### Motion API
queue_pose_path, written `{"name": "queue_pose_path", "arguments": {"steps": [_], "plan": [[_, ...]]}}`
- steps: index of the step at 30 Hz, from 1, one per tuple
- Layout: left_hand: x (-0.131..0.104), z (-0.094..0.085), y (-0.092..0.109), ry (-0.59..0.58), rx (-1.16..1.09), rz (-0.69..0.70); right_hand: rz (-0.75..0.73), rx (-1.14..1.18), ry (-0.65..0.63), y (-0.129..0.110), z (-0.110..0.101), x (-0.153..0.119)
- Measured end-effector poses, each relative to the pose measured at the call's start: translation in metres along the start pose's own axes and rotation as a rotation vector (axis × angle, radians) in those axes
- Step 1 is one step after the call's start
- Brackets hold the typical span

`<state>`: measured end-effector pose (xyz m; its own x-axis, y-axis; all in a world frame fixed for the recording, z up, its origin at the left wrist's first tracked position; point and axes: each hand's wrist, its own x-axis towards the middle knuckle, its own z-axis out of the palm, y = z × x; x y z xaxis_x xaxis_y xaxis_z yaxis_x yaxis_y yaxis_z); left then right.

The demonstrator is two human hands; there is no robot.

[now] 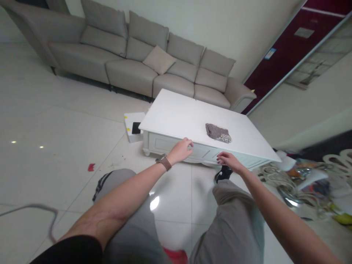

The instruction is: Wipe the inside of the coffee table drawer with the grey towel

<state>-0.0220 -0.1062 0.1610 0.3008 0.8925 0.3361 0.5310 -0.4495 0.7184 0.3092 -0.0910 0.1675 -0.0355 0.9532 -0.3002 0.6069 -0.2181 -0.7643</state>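
A folded grey-brown cloth with a patterned light corner lies on the white coffee table, near its front edge. My left hand, with a brown-strapped watch on the wrist, is in front of the table's near edge, left of the cloth. Its fingers are curved and apart, with nothing between them. My right hand hangs before the table's front panel, below the cloth, its fingers loosely bent and apart and holding nothing. Neither hand touches the cloth.
Behind the table stands a long grey sofa with a beige cushion. A white box with a black item sits by the table's left end. Cluttered objects fill the right side. A red scrap and a cable lie on the floor.
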Motion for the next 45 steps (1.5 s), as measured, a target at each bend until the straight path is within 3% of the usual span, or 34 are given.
{"name": "queue_pose_path", "arguments": {"steps": [3, 7, 10, 13, 21, 28, 31, 34, 40, 45], "plan": [[-0.004, 0.002, 0.007, -0.081, 0.074, 0.082, -0.265, -0.402, -0.044, -0.025, -0.008, -0.051], [-0.006, 0.001, 0.014, -0.136, 0.149, 0.115, -0.401, -0.639, -0.165, -0.068, -0.016, -0.112], [-0.008, -0.004, 0.018, -0.128, 0.184, 0.15, -0.47, -0.726, -0.188, -0.09, -0.021, -0.14], [-0.012, -0.009, 0.021, -0.124, 0.186, 0.198, -0.567, -0.798, -0.138, -0.103, -0.023, -0.151], [-0.009, -0.005, 0.029, -0.129, 0.122, 0.216, -0.738, -0.804, -0.13, -0.122, -0.001, -0.129], [-0.02, 0.012, 0.059, -0.281, 0.031, 0.364, -0.768, -0.862, -0.31, -0.099, 0.064, -0.08], [-0.021, 0.014, 0.061, -0.36, 0.189, 0.253, -0.688, -0.952, -0.439, -0.097, 0.094, -0.064], [-0.015, 0.01, 0.057, -0.43, 0.366, 0.109, -0.669, -0.996, -0.493, -0.102, 0.112, -0.052], [-0.008, -0.006, 0.062, -0.451, 0.445, 0.001, -0.756, -0.834, -0.52, -0.116, 0.115, -0.044], [-0.023, -0.001, 0.075, -0.444, 0.445, -0.106, -0.791, -0.742, -0.596, -0.11, 0.114, -0.051]]}}
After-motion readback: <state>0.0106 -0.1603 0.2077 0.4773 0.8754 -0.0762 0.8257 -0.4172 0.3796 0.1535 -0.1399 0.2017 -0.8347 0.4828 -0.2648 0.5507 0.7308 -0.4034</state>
